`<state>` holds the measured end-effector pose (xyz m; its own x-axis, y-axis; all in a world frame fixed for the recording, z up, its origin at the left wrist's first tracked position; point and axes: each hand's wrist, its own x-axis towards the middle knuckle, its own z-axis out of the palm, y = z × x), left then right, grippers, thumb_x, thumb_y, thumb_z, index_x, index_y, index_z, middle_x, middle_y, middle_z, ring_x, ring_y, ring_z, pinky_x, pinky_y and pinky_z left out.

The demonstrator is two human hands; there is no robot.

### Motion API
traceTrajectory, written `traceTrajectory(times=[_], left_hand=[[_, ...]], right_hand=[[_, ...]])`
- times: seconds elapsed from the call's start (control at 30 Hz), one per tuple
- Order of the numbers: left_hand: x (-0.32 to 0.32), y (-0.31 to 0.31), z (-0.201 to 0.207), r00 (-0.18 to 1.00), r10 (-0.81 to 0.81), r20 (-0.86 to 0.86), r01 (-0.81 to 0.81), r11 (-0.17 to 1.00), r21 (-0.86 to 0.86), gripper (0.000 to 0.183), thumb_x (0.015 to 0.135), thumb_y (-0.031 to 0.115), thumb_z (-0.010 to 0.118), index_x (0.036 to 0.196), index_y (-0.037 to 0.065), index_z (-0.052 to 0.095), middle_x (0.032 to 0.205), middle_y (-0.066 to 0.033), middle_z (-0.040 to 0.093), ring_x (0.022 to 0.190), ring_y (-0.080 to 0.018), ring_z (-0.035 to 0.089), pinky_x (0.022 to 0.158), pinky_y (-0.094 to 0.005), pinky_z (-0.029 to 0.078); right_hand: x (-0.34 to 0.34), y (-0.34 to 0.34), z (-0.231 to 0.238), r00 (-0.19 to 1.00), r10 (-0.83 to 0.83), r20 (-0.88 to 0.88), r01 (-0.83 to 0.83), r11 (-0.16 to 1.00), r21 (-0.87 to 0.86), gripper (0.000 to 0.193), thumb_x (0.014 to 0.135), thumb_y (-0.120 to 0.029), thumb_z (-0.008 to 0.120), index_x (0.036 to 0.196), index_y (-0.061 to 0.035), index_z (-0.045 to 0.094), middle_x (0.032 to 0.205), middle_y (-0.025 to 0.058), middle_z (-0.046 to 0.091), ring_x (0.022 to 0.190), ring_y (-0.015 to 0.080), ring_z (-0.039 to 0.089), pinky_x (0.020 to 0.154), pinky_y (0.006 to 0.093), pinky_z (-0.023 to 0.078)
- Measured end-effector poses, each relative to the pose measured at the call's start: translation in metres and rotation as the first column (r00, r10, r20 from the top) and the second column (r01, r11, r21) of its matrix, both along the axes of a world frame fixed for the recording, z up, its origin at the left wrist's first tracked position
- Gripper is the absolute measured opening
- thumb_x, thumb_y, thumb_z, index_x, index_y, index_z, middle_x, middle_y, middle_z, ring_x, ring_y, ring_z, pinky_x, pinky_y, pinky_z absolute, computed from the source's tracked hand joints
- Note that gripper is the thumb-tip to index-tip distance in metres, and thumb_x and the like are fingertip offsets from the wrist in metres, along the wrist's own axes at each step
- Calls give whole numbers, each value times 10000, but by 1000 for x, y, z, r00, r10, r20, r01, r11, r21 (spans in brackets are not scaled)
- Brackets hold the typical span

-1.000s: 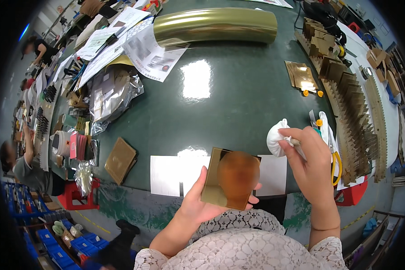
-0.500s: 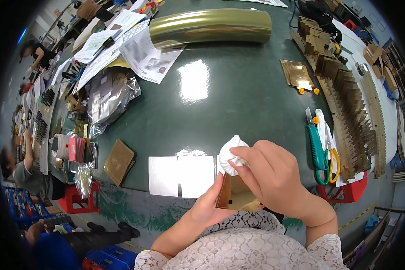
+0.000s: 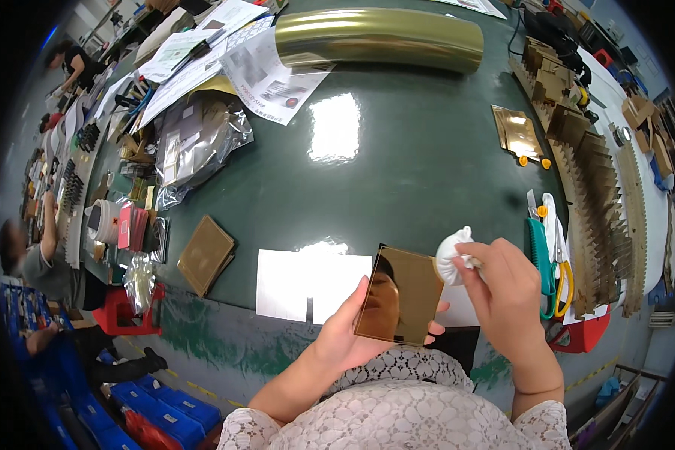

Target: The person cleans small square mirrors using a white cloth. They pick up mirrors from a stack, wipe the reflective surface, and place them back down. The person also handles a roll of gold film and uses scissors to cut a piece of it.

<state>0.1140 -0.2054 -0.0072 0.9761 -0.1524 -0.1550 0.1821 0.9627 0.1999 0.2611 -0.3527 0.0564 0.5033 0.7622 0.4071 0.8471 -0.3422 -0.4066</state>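
My left hand (image 3: 345, 334) holds a square gold mirror-like plate (image 3: 399, 295) upright by its lower left edge, just above the table's near edge. My right hand (image 3: 506, 289) grips a white wad of cloth (image 3: 451, 253) and holds it at the plate's upper right corner. The plate's face gives a reflection. A white sheet of paper (image 3: 307, 283) lies on the dark green table (image 3: 367, 180) just left of the plate.
A stack of gold plates (image 3: 205, 253) lies to the left. Green-handled and yellow-handled scissors (image 3: 549, 264) sit to the right beside rows of brown cardboard pieces (image 3: 600, 187). A gold roll (image 3: 379, 39), papers and foil bags lie at the back. People work at the far left.
My right hand with the cloth came from the right over the plate's face, then slid to its upper right corner. The plate stayed in my left hand, tilted more upright.
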Motion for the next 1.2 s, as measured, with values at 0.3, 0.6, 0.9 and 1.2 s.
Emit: traceTrajectory(times=[0.3,0.6,0.9,1.2], left_hand=[[1,5,-7,996,33,79,-26,996,-91,708,1005,547,211,1487,28,239,1396,-317,412,1136,-404,556,966,-486,450],[3,4,-9,992,64,105,-60,997,-45,730,1000,555,194,1493,18,228,1394,-303,421,1182,-394,531,993,-479,440],[6,13,-7,984,177,-34,-179,983,-48,737,1000,572,189,1480,22,284,1410,-336,389,1202,-443,510,976,-508,431],[11,14,0,975,219,-32,-219,976,6,729,999,574,205,1491,40,271,1432,-327,364,1216,-437,495,998,-508,411]], right_hand=[[4,-15,5,993,-110,-39,110,994,0,188,795,16,681,971,-4,620,699,104,485,602,264,502,539,366,387],[4,-22,6,987,-120,-105,128,989,71,182,798,21,682,971,-1,630,707,100,501,602,254,504,545,353,391],[1,-24,0,985,-121,-123,131,988,80,163,802,14,686,958,-4,643,693,88,506,593,232,494,531,340,380],[-3,-21,-2,987,-85,-139,98,991,89,171,786,24,688,950,-4,645,692,86,522,587,230,490,526,338,376]])
